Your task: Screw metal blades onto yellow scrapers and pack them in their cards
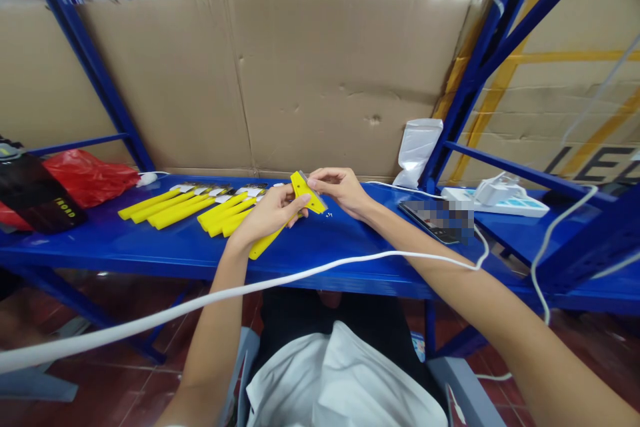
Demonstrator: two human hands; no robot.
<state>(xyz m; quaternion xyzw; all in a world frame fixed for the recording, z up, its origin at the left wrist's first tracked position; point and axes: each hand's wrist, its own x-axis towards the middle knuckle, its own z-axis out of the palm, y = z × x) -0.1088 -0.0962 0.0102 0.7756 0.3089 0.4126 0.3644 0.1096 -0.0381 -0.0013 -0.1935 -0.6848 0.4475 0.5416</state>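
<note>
The left hand (pixel 273 213) is closed around a yellow scraper (pixel 301 188), its thumb lying along the neck just below the wide head and its fingers curled behind. The right hand (pixel 345 191) meets it from the other side, thumb and forefinger pinched together on the thin edge of the head; whether something small sits between those fingertips cannot be made out. The scraper is held tilted above the front half of a blue table (pixel 125 240), its handle slanting down toward the near left, under the left hand. Just beside the head, a few tiny white bits (pixel 328 215) lie on the table. To the left, more yellow scrapers (pixel 173 213) lie side by side in two groups, handles toward the person and heads toward the back; the left hand partly covers the nearer group. Farther left, a black bottle (pixel 43 197) stands in front of a crumpled red bag (pixel 93 177). On the right, a phone (pixel 430 221), partly blurred, lies near the right forearm, with a white power strip (pixel 515 204) behind it and a white pouch (pixel 419 147) leaning against the blue frame (pixel 473 80). Brown cardboard (pixel 345 67) walls off the back, and a white cable (pixel 240 290) crosses in front of both forearms.
</note>
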